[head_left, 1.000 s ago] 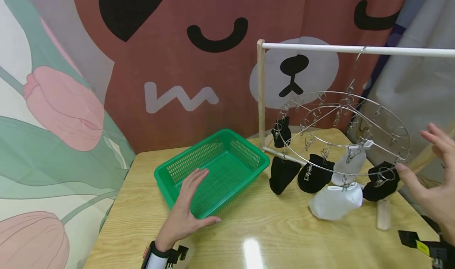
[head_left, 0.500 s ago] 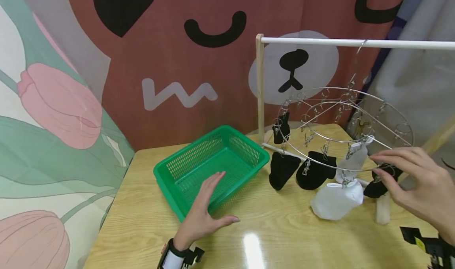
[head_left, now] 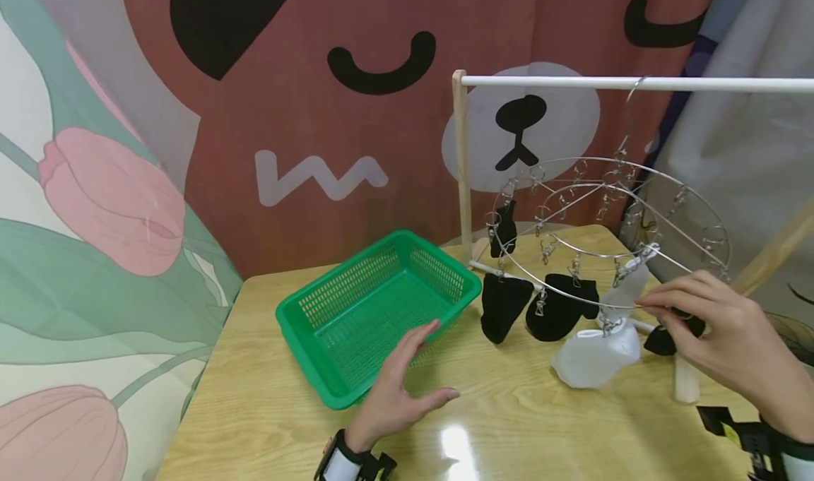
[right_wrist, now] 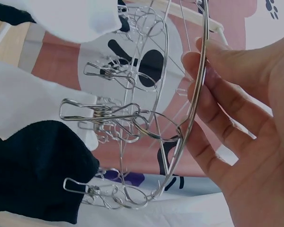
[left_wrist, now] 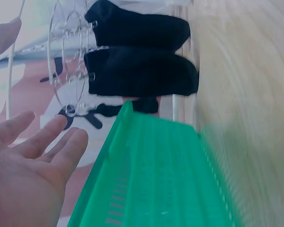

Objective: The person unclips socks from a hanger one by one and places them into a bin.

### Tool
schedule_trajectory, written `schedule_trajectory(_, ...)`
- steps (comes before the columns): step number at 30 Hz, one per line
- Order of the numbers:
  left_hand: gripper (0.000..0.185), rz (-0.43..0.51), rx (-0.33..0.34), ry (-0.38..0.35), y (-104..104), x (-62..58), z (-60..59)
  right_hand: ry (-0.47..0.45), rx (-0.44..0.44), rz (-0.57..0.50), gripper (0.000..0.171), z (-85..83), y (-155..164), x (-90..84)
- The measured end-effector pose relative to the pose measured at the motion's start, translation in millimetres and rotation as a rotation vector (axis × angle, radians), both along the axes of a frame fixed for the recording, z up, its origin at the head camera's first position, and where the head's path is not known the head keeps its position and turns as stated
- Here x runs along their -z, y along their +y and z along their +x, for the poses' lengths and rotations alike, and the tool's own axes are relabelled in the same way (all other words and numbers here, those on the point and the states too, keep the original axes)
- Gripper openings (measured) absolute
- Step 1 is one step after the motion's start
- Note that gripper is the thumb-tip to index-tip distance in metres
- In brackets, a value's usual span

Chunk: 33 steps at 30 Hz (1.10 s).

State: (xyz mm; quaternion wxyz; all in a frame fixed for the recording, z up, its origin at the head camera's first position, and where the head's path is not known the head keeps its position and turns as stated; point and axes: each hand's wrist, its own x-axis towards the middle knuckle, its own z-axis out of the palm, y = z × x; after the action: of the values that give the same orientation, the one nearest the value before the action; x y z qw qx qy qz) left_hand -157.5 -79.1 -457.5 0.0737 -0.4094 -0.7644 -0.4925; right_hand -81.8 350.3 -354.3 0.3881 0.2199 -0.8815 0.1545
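Right hand fingers curl round the wire sock hanger ring (lower right); left hand spread flat beside the green basket

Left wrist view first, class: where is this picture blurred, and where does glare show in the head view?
Left wrist view: the table and the near edge of the green basket smear with motion blur; the black socks stay fairly sharp. Head view: a bright lamp glare sits on the tabletop near the left hand.

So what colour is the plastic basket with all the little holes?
Green: the slotted rectangular plastic basket on the wooden table is bright green all over, seen best in the head view.
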Motion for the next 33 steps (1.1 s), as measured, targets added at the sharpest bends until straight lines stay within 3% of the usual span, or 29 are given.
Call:
schedule_trajectory(5,0.088,0.020,0.044,-0.017,14.5,5.2,0.9,0.010,-0.029,-0.003,0.066,-5.1,-6.7,4.1)
schedule_trajectory(15,0.080,0.050,0.090,-0.183,37.9,10.3,3.1,0.063,-0.085,-0.033,0.063,-15.4,-28.8,6.7)
schedule_trajectory(25,0.088,0.117,0.105,-0.211,41.1,14.4,1.7,0.088,-0.075,-0.054,0.059,-27.4,-53.4,7.5)
schedule_trajectory(33,0.095,0.108,0.098,-0.273,44.4,14.2,-0.3,0.067,-0.070,-0.066,0.057,-36.2,-76.0,3.1)
